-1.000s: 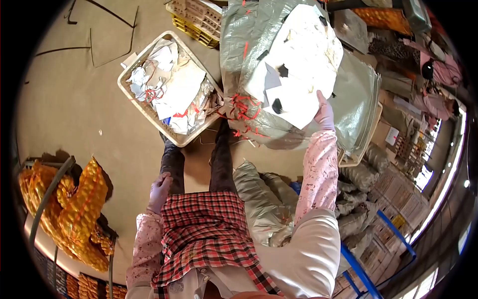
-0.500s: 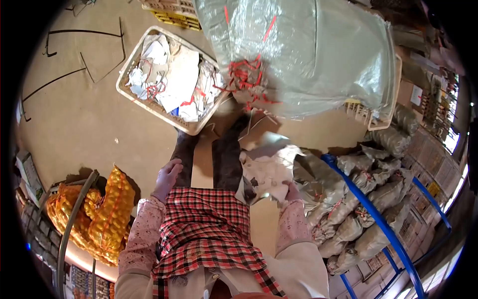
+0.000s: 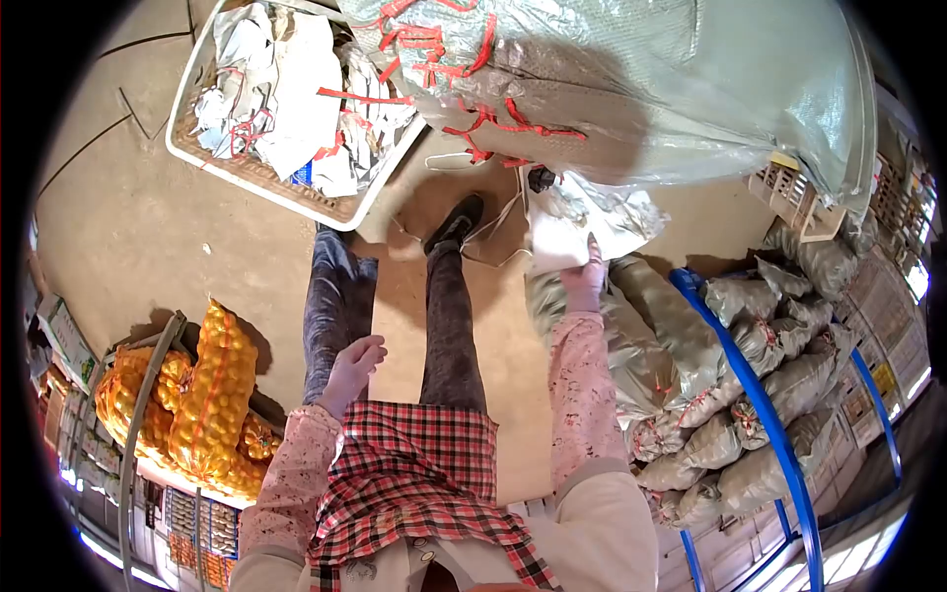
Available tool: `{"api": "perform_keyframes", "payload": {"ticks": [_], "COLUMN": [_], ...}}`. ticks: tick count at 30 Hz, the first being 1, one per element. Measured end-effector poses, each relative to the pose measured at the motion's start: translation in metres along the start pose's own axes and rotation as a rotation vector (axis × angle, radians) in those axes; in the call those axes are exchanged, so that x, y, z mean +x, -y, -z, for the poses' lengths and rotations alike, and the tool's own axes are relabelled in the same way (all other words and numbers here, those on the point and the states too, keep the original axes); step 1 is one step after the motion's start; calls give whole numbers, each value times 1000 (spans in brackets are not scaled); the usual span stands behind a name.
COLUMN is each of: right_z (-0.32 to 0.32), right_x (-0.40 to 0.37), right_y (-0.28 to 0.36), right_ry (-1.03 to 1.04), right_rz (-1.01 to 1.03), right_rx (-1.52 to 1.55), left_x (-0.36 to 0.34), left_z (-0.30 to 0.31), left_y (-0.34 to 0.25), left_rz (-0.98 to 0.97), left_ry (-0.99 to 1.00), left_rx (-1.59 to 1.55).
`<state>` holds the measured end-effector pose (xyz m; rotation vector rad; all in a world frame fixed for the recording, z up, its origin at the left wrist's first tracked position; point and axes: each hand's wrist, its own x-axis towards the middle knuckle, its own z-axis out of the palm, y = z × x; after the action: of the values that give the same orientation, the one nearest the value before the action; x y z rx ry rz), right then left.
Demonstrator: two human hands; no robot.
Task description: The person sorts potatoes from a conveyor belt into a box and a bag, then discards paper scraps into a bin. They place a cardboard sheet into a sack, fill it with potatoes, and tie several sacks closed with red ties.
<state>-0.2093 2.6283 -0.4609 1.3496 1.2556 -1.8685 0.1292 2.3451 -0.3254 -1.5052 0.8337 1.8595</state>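
My right hand [image 3: 584,281] grips the lower edge of a crumpled white sheet [image 3: 572,235], its thumb lying on top. The far end of the sheet is creased and reaches close to the large grey-green sack [image 3: 631,89]. Red ties [image 3: 493,123] hang from the near end of that sack. My left hand [image 3: 355,372] holds nothing, its fingers loosely bent, over my left thigh beside the checked apron [image 3: 414,444].
A pale plastic crate [image 3: 330,215] of paper scraps stands ahead on the left. Orange net bags [image 3: 212,385] lie behind a metal rail at left. Stacked grey sacks [image 3: 779,385] and a blue rail [image 3: 745,395] are at right. Another crate [image 3: 804,202] shows under the large sack.
My right hand has moved forward with the white sheet, toward the large sack. My left hand is lower in view. The crate and the large sack appear nearer as I step forward.
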Motion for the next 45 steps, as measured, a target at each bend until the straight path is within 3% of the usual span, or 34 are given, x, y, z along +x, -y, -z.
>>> {"api": "perform_keyframes", "payload": {"ticks": [3, 5, 7, 9, 11, 13, 14, 15, 17, 19, 20, 22, 25, 26, 28, 29, 31, 35, 37, 40, 43, 45], "right_z": [33, 30, 24, 60, 36, -73, -124, -161, -228, -279, -297, -328, -371, -382, -387, -383, -373, -307, -294, -270, -252, -188], "right_x": [44, 41, 33, 57, 58, 4, -18, -32, -50, -43, -24, 21, 17, 8, -3, -14, -66, -103, -142, -178, -196, -172], "right_y": [-55, -99, -139, -199, -229, -224, -216, -215, -226, -247, -265, -309, -321, -318, -320, -317, -299, -271, -267, -251, -232, -226], "right_ry": [-128, -608, -488, -23, 155, 42, 184, 292, 529, 600, 630, 478, 214, 147, 266, 329, 532, 242, 356, 461, 305, 316], "right_rz": [-159, -257, -268, 117, 359, 412, 835, 990, 1068, 1225, 1090, 931, 781, 567, 517, 511, 323, 193, 242, 6, -267, -371], "right_rx": [-107, -480, -640, -1053, -1161, -1010, -1178, -1280, -1224, -1275, -1234, -1089, -1239, -1311, -1320, -1294, -767, -942, -747, -478, -210, -217], "left_x": [9, 6, 5, 1, 4, 3, 3, 3, 8, 13, 15, 19, 21, 20, 20, 22, 30, 55, 62, 76, 93, 89], "left_z": [10, 21, 35, 43, 58, 66, 70, 74, 83, 90, 92, 96, 109, 114, 123, 127, 134, 134, 136, 129, 116, 111], "left_y": [2, 4, -4, -10, -10, -19, -22, -23, -20, -17, -16, -14, -16, -19, -29, -37, -61, -115, -142, -160, -156, -151], "left_rz": [21, 33, 26, 36, 41, 20, 11, 3, -13, -17, -30, -13, -35, -45, -56, -74, -123, -124, -163, -262, -217, -347], "left_ry": [-4, -12, -40, -53, -53, -38, -42, -46, -33, -21, -9, -15, -21, -27, -40, -50, -70, 16, 276, 398, 335, 261], "left_rx": [40, 45, 22, -23, -92, -118, -114, -109, -132, -190, -214, -261, -299, -309, -336, -374, -450, -734, -966, -1034, -1256, -1083]}}
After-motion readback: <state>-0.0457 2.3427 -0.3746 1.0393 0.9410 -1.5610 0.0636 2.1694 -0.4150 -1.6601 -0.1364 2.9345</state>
